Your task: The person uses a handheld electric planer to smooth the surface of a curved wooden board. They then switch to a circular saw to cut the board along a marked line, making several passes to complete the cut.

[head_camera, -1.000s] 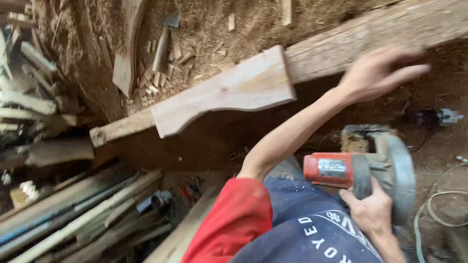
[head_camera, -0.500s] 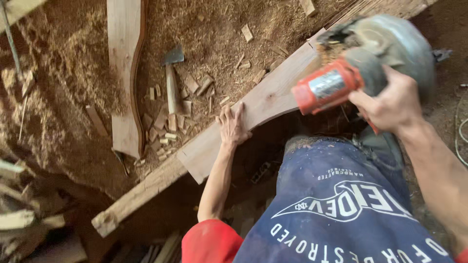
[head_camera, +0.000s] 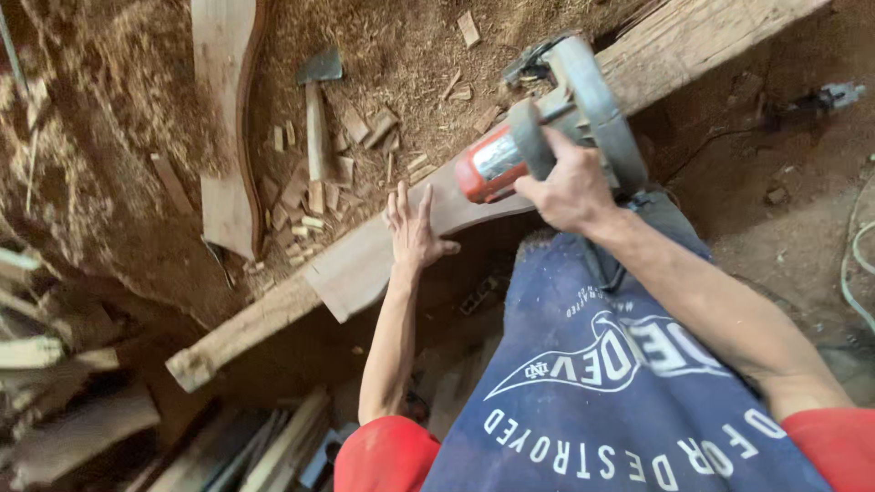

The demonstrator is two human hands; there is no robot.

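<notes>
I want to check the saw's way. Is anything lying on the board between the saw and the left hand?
Nothing visible does. The right hand holds the circular saw on the shaped board. The left hand presses flat on the same board, and the board surface between them shows bare. The hatchet lies apart, in the sawdust.

left hand (head_camera: 413, 230): flat, fingers spread, arm extended | right hand (head_camera: 565, 187): fingers curled in grip, arm bent

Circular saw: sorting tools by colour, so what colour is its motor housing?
Red, with a grey guard; circular saw, head view.
</notes>
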